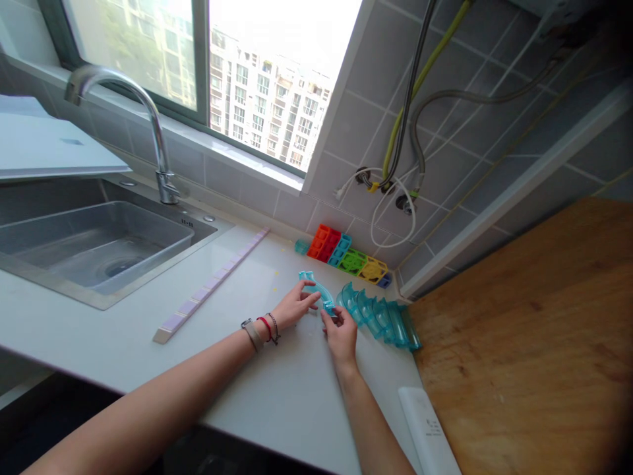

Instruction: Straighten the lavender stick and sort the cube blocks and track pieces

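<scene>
My left hand (295, 306) and my right hand (340, 333) meet on a curved see-through blue track piece (316, 286) that lies on the white counter (247, 369). The left fingers pinch its middle; the right fingers pinch its near end. Just right of my right hand stands a row of several more curved blue track pieces (380, 316). Behind them, against the tiled wall, sits a row of coloured plastic blocks (346, 256), red through green to yellow. My left wrist wears bracelets and a watch.
A steel sink (89, 247) with a tall tap (158, 138) is at the left. A long pale strip (212, 284) lies slantwise on the counter. A wooden board (534, 343) fills the right. A white flat device (428, 429) lies at the counter's near edge. Cables hang on the wall.
</scene>
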Tool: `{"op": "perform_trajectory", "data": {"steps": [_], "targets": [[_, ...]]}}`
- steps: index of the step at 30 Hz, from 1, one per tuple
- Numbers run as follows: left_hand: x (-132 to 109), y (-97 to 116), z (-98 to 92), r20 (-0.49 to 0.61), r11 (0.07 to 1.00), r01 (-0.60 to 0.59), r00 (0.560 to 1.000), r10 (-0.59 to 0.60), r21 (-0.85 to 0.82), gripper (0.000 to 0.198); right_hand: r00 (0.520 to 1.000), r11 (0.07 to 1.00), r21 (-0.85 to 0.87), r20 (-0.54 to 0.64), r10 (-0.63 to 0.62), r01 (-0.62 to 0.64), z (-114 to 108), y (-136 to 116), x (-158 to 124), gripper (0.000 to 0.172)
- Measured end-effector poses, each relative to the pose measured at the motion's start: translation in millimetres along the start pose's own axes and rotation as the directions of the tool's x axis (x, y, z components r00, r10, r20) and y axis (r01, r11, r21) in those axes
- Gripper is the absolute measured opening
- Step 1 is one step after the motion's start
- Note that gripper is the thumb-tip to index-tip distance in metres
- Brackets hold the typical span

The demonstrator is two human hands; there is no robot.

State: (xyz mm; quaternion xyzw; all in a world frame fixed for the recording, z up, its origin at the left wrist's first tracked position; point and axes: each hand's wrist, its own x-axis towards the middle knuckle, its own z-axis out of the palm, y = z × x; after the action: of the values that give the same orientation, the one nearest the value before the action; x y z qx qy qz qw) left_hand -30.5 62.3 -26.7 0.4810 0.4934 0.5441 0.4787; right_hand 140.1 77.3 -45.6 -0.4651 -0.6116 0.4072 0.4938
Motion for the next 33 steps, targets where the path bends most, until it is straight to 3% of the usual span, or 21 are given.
{"op": "perform_trajectory", "data": {"steps": [4,12,17,22,29,33], "targets": [[-2,2,1.9,0.02,0.999,-0.031,0.999,0.031,0.009,0.067,1.0,1.0,-0.016,0.01,0.011,-0.011,-1,-1,0,0.049],[-10,16,3.8,0.067,0.992,-0.103,0.993,0.099,0.073,0.054,0.998,1.0,-0.014,0.058,0.018,-0.017,-2,-2,-2,0.053],[-13,19,4.2,0.032,0.981,-0.175,0.984,0.173,0.089,0.045,0.993,0.999,0.023,0.117,0.022,-0.025,-1,-8,-5,0.058],[-11,18,5.0,0.007,0.972,-0.23,0.973,0.23,0.043,0.043,0.986,0.995,0.069,0.16,0.053,-0.065,0,-13,-6,0.052],[-14,19,8.8,0.115,0.977,-0.207,0.97,0.212,-0.054,0.052,0.982,0.991,0.131,0.188,-0.017,-0.008,2,-17,-6,0.044],[-12,15,8.4,0.04,0.976,-0.216,0.975,0.217,-0.04,0.049,0.986,0.991,0.133,0.163,-0.019,-0.003,3,-17,-5,0.046]]}}
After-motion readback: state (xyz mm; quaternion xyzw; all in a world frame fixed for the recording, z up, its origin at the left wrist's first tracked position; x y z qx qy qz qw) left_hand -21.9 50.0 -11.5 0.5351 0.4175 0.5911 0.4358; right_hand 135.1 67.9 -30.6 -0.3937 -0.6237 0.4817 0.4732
